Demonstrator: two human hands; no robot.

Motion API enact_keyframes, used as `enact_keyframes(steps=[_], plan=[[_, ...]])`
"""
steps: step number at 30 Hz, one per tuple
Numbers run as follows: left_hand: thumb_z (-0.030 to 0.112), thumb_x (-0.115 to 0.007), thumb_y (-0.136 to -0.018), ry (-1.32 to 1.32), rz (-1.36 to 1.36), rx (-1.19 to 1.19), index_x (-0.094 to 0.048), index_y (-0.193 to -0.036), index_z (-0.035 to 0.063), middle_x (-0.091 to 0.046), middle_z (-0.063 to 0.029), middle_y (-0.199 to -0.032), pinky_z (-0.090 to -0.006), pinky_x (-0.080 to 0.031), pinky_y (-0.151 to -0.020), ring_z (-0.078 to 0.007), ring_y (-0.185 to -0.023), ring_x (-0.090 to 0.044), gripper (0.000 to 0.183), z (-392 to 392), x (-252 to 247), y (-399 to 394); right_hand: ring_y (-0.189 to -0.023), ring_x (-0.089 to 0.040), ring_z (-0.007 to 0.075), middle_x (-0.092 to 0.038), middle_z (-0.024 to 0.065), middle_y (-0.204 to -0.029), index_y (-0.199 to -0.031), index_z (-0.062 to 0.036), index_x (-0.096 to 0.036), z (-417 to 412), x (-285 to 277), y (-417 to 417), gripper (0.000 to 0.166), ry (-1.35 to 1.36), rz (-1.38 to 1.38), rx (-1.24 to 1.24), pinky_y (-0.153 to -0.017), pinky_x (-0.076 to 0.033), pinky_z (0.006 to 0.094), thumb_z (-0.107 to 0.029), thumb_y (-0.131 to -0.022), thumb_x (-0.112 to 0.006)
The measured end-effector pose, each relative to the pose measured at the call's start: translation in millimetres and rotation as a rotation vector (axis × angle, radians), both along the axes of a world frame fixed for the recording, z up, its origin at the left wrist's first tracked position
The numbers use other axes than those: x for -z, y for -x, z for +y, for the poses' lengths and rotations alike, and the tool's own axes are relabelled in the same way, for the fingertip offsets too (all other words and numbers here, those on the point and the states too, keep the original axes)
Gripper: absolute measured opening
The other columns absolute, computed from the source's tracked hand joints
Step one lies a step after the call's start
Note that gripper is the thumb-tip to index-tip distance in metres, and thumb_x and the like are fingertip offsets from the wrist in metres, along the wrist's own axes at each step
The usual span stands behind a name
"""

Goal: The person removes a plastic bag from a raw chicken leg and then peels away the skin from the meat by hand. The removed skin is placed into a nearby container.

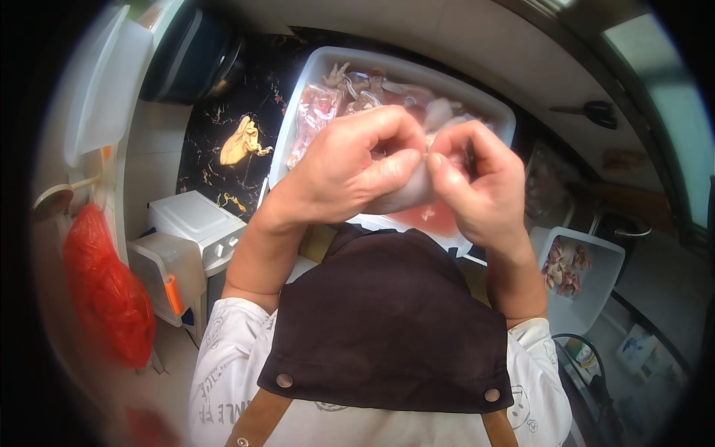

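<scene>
My left hand (357,167) and my right hand (477,179) meet at their fingertips above a white plastic tub (475,95). Thumb and forefinger of each hand pinch a piece of pale raw meat (410,193), which hangs partly hidden behind the fingers. It looks like poultry, but the exact part cannot be told. Reddish liquid (433,220) stands in the tub below. Poultry feet (337,76) and other pale pieces lie at its far side, and a clear plastic bag of pink meat (318,114) rests along its left wall.
Yellowish scraps (241,142) lie on the black marbled counter (206,120) to the left. At the right, a smaller white tub (592,285) holds cut meat pieces (564,265). Black-handled scissors (599,114) are at the upper right. A red plastic bag (109,290) hangs at the left.
</scene>
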State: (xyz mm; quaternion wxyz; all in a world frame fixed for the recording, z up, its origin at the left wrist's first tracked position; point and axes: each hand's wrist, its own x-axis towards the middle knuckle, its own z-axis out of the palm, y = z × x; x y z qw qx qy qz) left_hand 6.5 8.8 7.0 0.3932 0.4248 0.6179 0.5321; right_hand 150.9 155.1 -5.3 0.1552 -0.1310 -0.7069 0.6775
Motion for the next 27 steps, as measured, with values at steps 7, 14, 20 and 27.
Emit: enact_keyframes(steps=[7, 14, 20, 27], plan=[[0.007, -0.057, -0.096, -0.024, -0.019, -0.053, -0.058, -0.099, -0.0025, -0.058, -0.0052, -0.099, -0.0261, -0.046, -0.084, -0.0107, -0.092, -0.055, 0.01, -0.2, 6.3, 3.3, -0.071, -0.061, 0.0192, -0.063, 0.0115, -0.083, -0.1, 0.0017, -0.06, -8.8, -2.8, -5.4, 0.011, -0.268, 0.088, 0.14, -0.066, -0.049, 0.0296, -0.009, -0.096, -0.063], [0.009, -0.058, -0.095, -0.132, 0.081, -0.084, -0.057, -0.096, -0.0022, -0.057, -0.0091, -0.105, -0.0289, -0.046, -0.088, -0.0141, -0.098, -0.053, 0.011, 3.6, 7.6, 4.0, -0.065, -0.058, 0.0363, -0.057, 0.0182, -0.075, -0.092, 0.0012, -0.058, -17.6, -5.8, -8.1, 0.009, -0.388, 0.013, 0.028, -0.059, -0.046, 0.0417, -0.006, -0.095, -0.062], [0.013, -0.062, -0.093, -0.217, 0.267, -0.13, -0.058, -0.093, -0.0004, -0.057, -0.008, -0.091, -0.0302, -0.049, -0.073, -0.0172, -0.081, -0.057, 0.014, 6.4, 6.9, 2.2, -0.065, -0.059, 0.0369, -0.058, 0.019, -0.075, -0.09, 0.001, -0.058, -16.3, -9.7, -4.2, 0.009, -0.404, -0.008, 0.031, -0.058, -0.047, 0.0421, -0.005, -0.095, -0.062], [0.011, -0.061, -0.092, -0.167, 0.257, -0.112, -0.057, -0.092, -0.0009, -0.057, -0.0083, -0.095, -0.0293, -0.046, -0.078, -0.0168, -0.087, -0.054, 0.012, 5.3, 0.4, 1.0, -0.067, -0.061, 0.0369, -0.06, 0.0186, -0.076, -0.09, 0.0008, -0.058, -15.1, -9.3, -1.4, 0.009, -0.466, 0.013, 0.047, -0.059, -0.049, 0.0421, -0.006, -0.095, -0.062]])
